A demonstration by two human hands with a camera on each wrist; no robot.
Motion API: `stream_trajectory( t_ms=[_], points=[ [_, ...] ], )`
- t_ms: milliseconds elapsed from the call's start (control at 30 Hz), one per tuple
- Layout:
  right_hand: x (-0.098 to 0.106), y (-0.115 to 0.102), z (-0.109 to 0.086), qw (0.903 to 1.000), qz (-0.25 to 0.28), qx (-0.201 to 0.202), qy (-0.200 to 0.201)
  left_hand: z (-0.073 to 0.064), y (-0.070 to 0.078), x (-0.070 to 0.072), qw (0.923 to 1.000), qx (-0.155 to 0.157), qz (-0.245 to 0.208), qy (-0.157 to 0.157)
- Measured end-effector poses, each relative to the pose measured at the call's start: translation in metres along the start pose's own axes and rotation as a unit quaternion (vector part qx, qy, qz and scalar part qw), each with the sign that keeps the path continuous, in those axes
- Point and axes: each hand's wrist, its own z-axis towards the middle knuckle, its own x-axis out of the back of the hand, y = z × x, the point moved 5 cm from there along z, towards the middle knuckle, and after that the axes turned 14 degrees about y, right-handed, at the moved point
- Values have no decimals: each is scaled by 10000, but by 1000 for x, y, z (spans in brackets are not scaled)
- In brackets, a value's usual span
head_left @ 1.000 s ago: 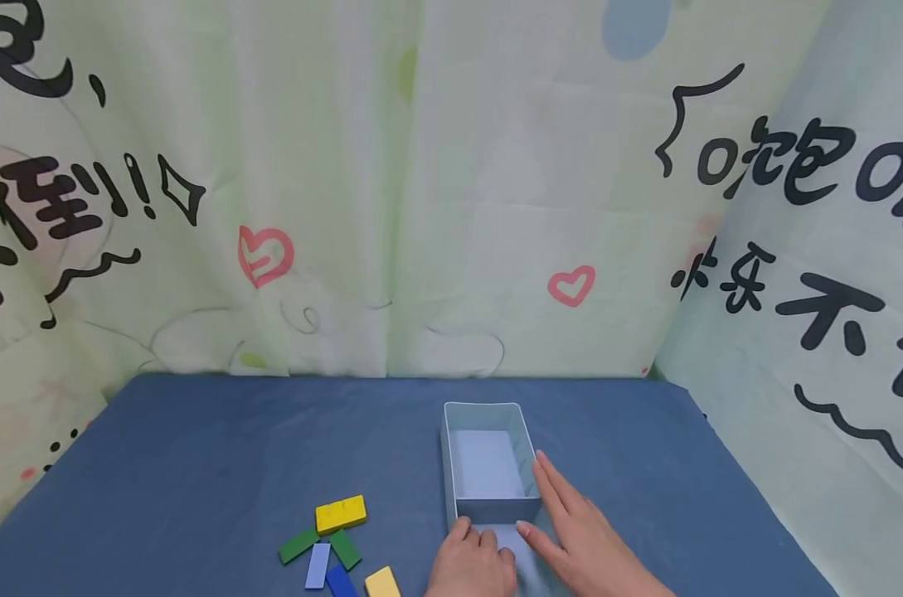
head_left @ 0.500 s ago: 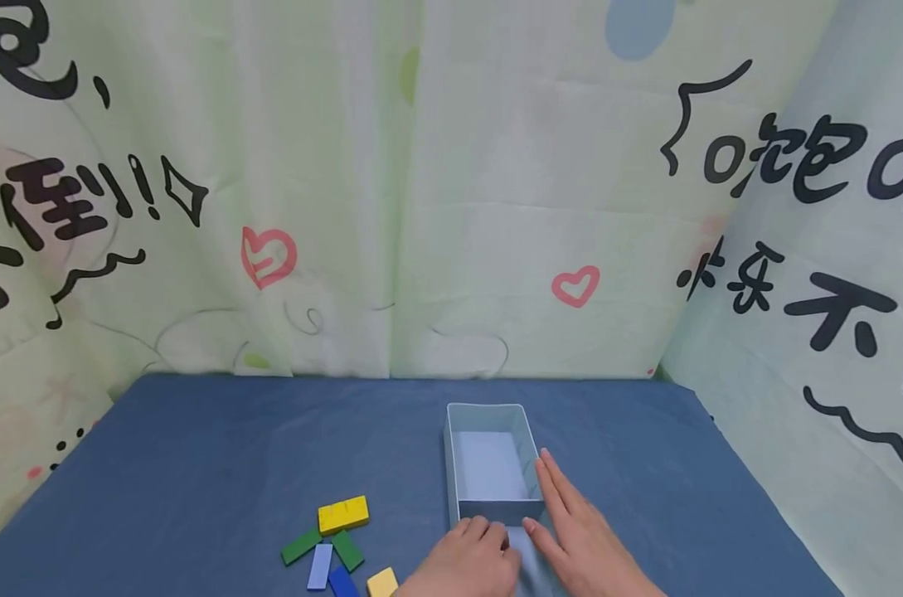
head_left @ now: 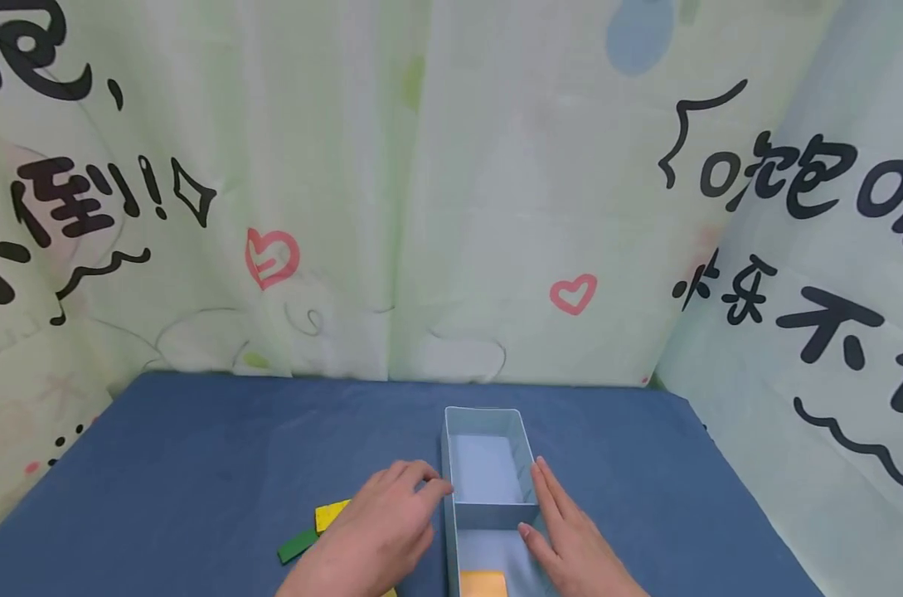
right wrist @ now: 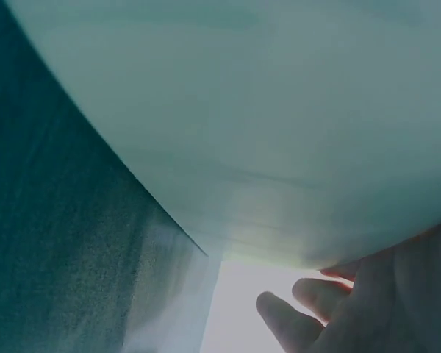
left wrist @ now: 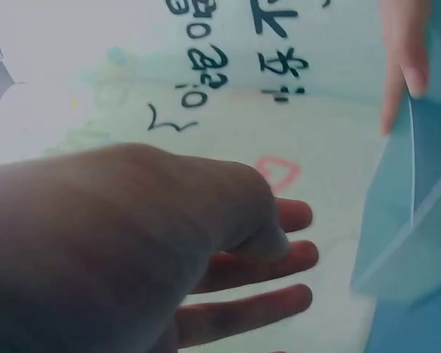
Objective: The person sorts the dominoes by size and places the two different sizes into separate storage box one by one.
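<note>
A pale blue two-compartment box (head_left: 496, 516) stands on the blue cloth, with an orange block (head_left: 483, 584) in its near compartment. To the left of the box, my left hand (head_left: 380, 526) is raised over the blocks, holding nothing; the left wrist view shows its fingers loosely extended. The right hand (head_left: 574, 539) rests along the box's right wall, fingers straight against the outside and thumb at the rim. Beside the left hand lie a yellow block (head_left: 332, 514) and a green block (head_left: 298, 547), partly covered by it.
Blue cloth (head_left: 235, 448) covers the table. A printed curtain (head_left: 391, 207) hangs behind it and along both sides. A corner of a pale yellow block (head_left: 390, 592) shows under the left forearm; other blocks there are hidden.
My left hand has come out of the box's near compartment and moved left over the blocks. The orange block now shows in that compartment. The right hand stays at the box.
</note>
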Motion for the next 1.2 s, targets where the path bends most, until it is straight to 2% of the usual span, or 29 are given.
stream_trajectory(
  t_ms=[100, 200, 267, 400, 500, 600, 733, 900, 1000, 1200],
  points=[
    [-3, 1, -1, 9999, 23, -75, -89, -7, -15, 4, 9996, 233, -64, -124],
    [-2, 2, 0, 9998, 18, -182, -124, -15, -36, 1, 9957, 751, -271, -475],
    [-4, 2, 1, 9996, -15, -237, -123, -21, -53, -4, 9888, 1217, -452, -733],
    [-5, 0, 1, 9994, -190, -272, -49, -35, -83, -16, 9685, 2111, -771, -1074],
    [-3, -2, -1, 9986, -462, -180, 179, -40, -97, -23, 9565, 2494, -889, -1223],
    [1, -5, -3, 9958, -748, 18, 529, -41, -102, -28, 9507, 2634, -961, -1323],
    [7, -7, -5, 9919, -921, 195, 853, -41, -102, -33, 9500, 2619, -933, -1423],
    [10, -6, -4, 9918, -902, 161, 891, -42, -103, -40, 9504, 2581, -801, -1542],
    [7, -6, -4, 9926, -918, 114, 785, -43, -106, -45, 9539, 2517, -731, -1463],
    [4, -5, -6, 9929, -941, 55, 727, -45, -114, -57, 9497, 2789, -660, -1258]
  ],
)
